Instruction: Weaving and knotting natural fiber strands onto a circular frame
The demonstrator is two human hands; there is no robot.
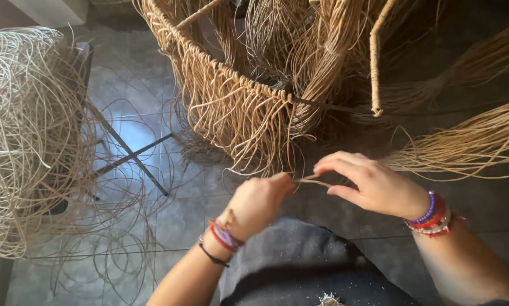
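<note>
Both hands pinch one strand [314,181] taut between them: left hand [260,201] fingers closed on its near end, right hand [368,184] fingers gripping at 3 o'clock. Frame [237,96] at 12.

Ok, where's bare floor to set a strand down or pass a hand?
Bare tile floor lies between the loose strand heap and the woven frame, crossed by thin dark rods. It is crowded around the left hand, right hand and strand bundles at right.
</note>
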